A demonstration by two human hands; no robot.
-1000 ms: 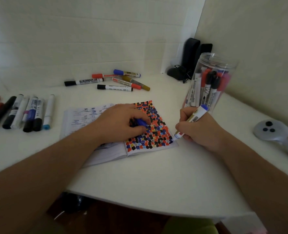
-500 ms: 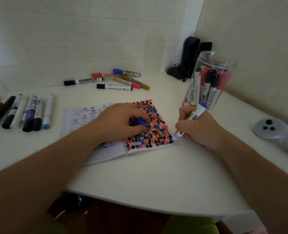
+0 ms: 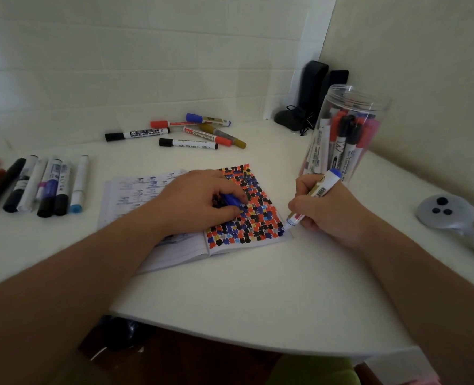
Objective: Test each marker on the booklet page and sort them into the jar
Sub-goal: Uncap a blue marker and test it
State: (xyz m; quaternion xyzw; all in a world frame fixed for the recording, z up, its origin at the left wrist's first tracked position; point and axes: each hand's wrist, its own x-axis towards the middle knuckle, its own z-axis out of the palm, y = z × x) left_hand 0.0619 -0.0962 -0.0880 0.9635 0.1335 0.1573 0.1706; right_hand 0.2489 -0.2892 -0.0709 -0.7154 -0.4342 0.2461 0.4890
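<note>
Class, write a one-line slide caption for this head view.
Right hand dabs a blue marker on the booklet; left hand holds its cap.

The left hand covers the middle of the booklet, and the blue cap shows only partly between its fingers. Labels on the markers inside the jar are too blurred to read. The grey handled object runs off the right edge.

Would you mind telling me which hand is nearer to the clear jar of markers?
The right hand, holding a marker, sits just in front of the jar. The left hand rests on the booklet, farther left of it.
</note>
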